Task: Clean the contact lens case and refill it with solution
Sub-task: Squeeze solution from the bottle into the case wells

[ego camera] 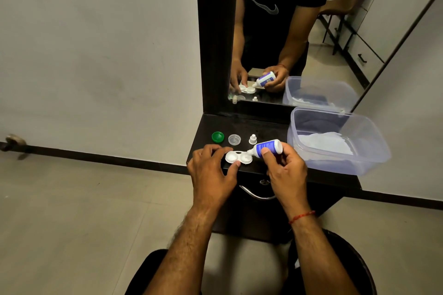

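1. Solution bottle [268, 147] lay tilted almost on its side in the right hand [285, 170]. The thumb pressed on the blue label and the other fingers curled behind it. Its base pointed up and right, its nozzle down and left.
2. The contact lens case [233, 157] sat near the front edge of the dark shelf [263, 127]. Both wells were uncovered and its long axis ran left to right.
3. The left hand [211, 170] pinched the case's left end, thumb at the near rim and fingertips over the far rim, apparently steadying it.
4. The nozzle tip hung at the right well, the one nearer the right hand. Whether it touched the rim, or whether any liquid lay in either well, could not be told.
5. The left well lay further along the same axis, close under the left fingertips. Reaching it would probably need only a short leftward shift of the bottle.
6. A green cap [218, 137], a clear cap [234, 139] and a small white nozzle cap [252, 139] stood in a row behind the case, apart from it.
7. A clear plastic tub [374, 151] holding a white cloth [328, 145] stood at the shelf's right end, just beside the right hand.
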